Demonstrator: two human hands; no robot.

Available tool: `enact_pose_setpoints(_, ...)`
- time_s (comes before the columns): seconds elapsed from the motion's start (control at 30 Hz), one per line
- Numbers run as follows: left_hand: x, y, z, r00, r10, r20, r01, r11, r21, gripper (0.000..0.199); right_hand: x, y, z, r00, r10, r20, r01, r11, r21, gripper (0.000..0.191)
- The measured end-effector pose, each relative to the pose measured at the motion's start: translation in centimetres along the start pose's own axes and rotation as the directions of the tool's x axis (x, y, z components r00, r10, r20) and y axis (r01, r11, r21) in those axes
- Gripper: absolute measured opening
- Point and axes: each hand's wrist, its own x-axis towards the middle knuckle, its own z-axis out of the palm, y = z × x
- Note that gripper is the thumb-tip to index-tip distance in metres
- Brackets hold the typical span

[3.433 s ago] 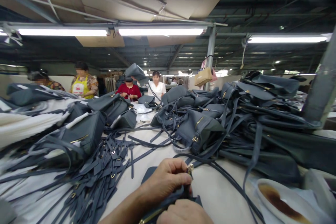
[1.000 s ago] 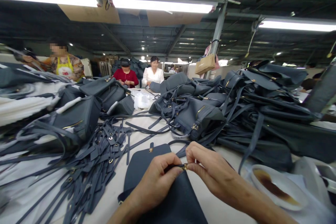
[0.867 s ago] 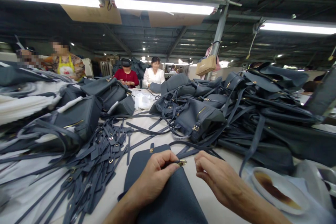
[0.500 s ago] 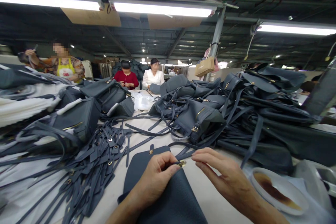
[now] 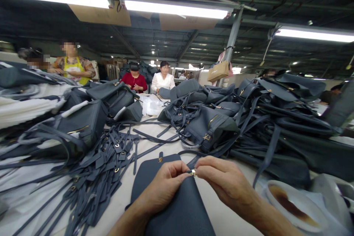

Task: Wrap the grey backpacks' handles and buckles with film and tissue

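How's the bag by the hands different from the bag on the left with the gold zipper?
The held bag lies under the left hand; the zipper bag sits farther off, untouched by it. The zipper bag shows a gold zipper and a white strip; the held bag's visible side looks plain. Both are dark blue-grey.

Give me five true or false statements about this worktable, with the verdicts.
1. The left hand pinches a dark strip beside a gold metal fitting. True.
2. The right hand is inside the white dish. False: the right hand is at the gold metal fitting.
3. Straps with metal rings lie heaped left of the hands. True.
4. The yellow apron is on the right. False: the yellow apron is on the left.
5. A person in white is beside a person in red. True.
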Motion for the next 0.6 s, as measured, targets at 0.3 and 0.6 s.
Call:
enact_pose_setpoints(0.3,0.0,-0.7,0.4,1.0,-0.006,0.016,0.006,1.0,0.026,0.046,-1.4,0.2,1.1,0.996,-0.068,0.057,0.083,0.941,-0.329,0.033)
enact_pose_setpoints(0.6,0.1,-0.6,0.1,1.0,0.001,-0.005,-0.001,0.999,-0.037,0.05,-5.7,2.8,1.3,0.992,0.031,0.119,0.037,0.849,-0.528,0.038)
